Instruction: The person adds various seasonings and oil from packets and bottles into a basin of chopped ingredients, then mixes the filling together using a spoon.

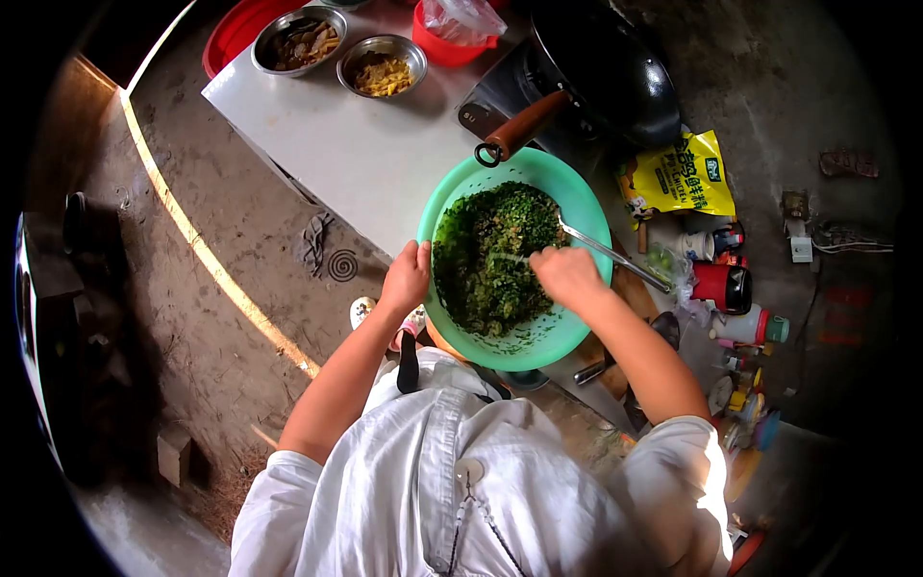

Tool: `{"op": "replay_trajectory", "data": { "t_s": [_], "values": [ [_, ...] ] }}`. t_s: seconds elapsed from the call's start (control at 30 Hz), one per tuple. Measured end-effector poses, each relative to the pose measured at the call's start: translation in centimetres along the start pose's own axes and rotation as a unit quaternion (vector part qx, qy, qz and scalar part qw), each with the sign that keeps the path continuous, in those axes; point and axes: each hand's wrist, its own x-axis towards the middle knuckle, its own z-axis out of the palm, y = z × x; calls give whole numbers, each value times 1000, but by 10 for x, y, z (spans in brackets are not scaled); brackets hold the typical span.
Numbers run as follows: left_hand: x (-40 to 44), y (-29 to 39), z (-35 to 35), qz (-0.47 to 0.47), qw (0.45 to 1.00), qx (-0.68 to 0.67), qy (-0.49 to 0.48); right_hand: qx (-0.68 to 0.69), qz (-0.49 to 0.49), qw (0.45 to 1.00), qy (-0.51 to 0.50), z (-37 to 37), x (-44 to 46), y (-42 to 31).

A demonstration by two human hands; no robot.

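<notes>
A rough, dull brown floor (207, 346), scuffed and crossed by a bright streak (198, 246), lies to the left of the left hand; beyond that hand stretches a smooth white tabletop (317, 135). The left hand (408, 277) grips the near-left rim of a mint-green plastic basin (583, 207), thumb uppermost. The basin, round and smooth-walled, sits between both hands and holds finely chopped greens (481, 264), moist and clumped, with paler brownish bits. The right hand (565, 273) is closed around a thin utensil (510, 257) whose end reaches into the greens; its exact kind cannot be told. Just beyond the right hand, a shiny metal spoon (615, 252) leans across the basin's rim. Farther past both hands, a glossy black wok (625, 96) extends its turned wooden handle (535, 122) over the rim. Beyond the left hand stand two round steel bowls (300, 44) of food. Right of the right hand lie a crinkled yellow plastic packet (678, 178) and a red jar (719, 286) with a dark lid. Near the left hand, a flat spiral coil (342, 265) rests on the floor.
</notes>
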Motion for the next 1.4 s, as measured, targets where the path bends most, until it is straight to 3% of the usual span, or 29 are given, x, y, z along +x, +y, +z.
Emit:
{"op": "replay_trajectory", "data": {
  "t_s": [0.1, 0.2, 0.27, 0.33, 0.47, 0.53, 0.67, 0.8, 1.0, 1.13, 1.2, 1.3, 1.37, 1.4],
  "values": [
    [0, -2, 1, 4, 1000, 7, 1, -13, 96, 995, 2, -16, 32, 24],
    [-1, 0, 1, 8, 1000, 13, 10, -36, 108, 993, 17, 23, 75, 27],
    [-2, 4, -1, 2, 1000, 16, 12, -30, 56, 997, -53, 41, 98, 7],
    [-3, 6, -3, -14, 1000, 4, 3, -27, -12, 999, -21, 41, 83, -27],
    [-2, -1, -1, -3, 1000, 8, -3, 34, -41, 994, -93, 30, 22, -32],
    [-1, -2, -2, -9, 1000, -5, -6, 33, -2, 992, -124, 11, 8, -16],
    [-4, 1, -1, -8, 1000, 2, 5, 7, 165, 986, 5, -6, 10, 39],
    [-3, -4, 4, -10, 1000, 5, 10, -32, 265, 961, -78, 56, 38, 85],
    [-4, 3, 3, -18, 1000, 16, 10, 27, 92, 990, -105, 62, 26, 5],
    [-3, -1, 4, 1, 1000, 5, 28, 69, 70, 994, -47, 31, -14, -1],
    [-4, -2, 5, 2, 999, 15, 31, 73, 163, 983, -39, 19, -25, 21],
    [-3, 0, 4, -9, 1000, 0, 19, 35, 187, 982, -11, 20, -14, 47],
    [-4, -2, 6, -9, 1000, 1, 22, -8, 291, 954, -72, 42, -2, 65],
    [-3, -3, 5, -9, 1000, 4, 26, -6, 292, 954, -69, 43, 2, 61]
  ]
}}
